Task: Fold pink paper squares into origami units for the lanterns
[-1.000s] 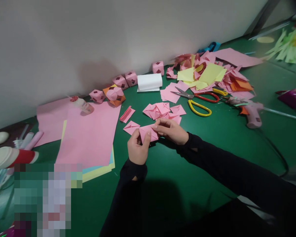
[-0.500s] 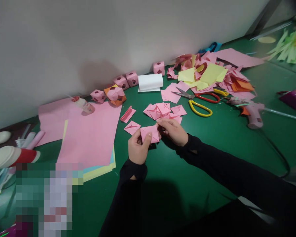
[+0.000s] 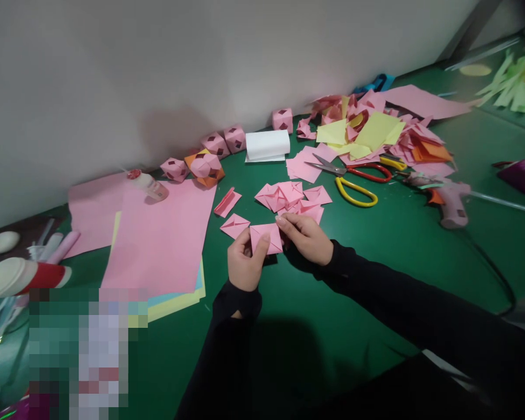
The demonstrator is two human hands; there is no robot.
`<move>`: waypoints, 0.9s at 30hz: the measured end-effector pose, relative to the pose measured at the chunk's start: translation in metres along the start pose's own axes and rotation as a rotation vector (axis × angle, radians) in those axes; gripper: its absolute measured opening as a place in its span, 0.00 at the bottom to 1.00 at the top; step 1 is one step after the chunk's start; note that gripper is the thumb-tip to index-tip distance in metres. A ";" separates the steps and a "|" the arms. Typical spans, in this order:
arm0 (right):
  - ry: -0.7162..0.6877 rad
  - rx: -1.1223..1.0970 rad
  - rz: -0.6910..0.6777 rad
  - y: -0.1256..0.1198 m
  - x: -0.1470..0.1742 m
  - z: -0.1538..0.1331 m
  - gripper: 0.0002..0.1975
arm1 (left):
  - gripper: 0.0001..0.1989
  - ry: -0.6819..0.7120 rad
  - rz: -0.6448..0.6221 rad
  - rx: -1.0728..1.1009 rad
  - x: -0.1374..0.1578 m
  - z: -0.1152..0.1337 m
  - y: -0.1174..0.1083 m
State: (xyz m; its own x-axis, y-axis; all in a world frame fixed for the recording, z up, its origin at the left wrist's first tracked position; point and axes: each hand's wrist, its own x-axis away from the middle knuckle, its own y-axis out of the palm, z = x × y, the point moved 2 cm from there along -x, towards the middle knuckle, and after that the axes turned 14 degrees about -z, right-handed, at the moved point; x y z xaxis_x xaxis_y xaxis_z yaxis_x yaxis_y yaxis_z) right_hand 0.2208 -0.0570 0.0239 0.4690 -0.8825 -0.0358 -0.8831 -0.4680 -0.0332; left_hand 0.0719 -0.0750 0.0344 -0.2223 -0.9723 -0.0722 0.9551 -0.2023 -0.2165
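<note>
A pink folded paper piece (image 3: 262, 236) with diagonal crease lines is pinched between the thumb and fingers of my left hand (image 3: 246, 261). My right hand (image 3: 307, 236) is closed at the piece's upper right corner, thumb and index finger together on its edge. Just beyond my hands lies a pile of folded pink paper units (image 3: 282, 195). A single folded unit (image 3: 234, 226) rests beside my left hand, and a narrow folded pink strip (image 3: 228, 202) lies behind it.
Pink paper sheets (image 3: 161, 233) lie at left with a small bottle (image 3: 149, 185) on them. Folded paper balls (image 3: 205, 167) line the wall near a white paper roll (image 3: 266, 146). Scissors (image 3: 352, 178), a glue gun (image 3: 448, 198) and yellow paper (image 3: 378, 133) are at right.
My right thumb and index finger have shifted slightly onto the upper right corner of the folded paper. My left hand keeps its hold.
</note>
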 end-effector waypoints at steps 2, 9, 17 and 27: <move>0.019 -0.095 0.003 0.000 -0.001 0.001 0.26 | 0.10 -0.004 -0.004 -0.001 0.000 0.000 0.000; 0.022 -0.075 -0.004 -0.002 -0.003 0.001 0.24 | 0.11 0.018 -0.006 -0.021 0.000 -0.002 0.000; 0.035 -0.094 -0.012 -0.002 -0.004 0.001 0.24 | 0.10 0.005 -0.028 -0.020 -0.001 0.000 -0.001; 0.015 -0.132 -0.057 -0.003 -0.005 0.001 0.23 | 0.11 0.010 0.002 -0.030 -0.003 0.001 0.000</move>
State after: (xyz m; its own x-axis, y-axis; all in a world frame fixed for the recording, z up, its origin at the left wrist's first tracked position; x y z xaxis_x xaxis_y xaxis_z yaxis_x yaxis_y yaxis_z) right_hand 0.2208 -0.0514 0.0228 0.5188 -0.8546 -0.0227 -0.8496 -0.5184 0.0970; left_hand 0.0724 -0.0720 0.0360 -0.2227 -0.9714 -0.0822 0.9493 -0.1968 -0.2453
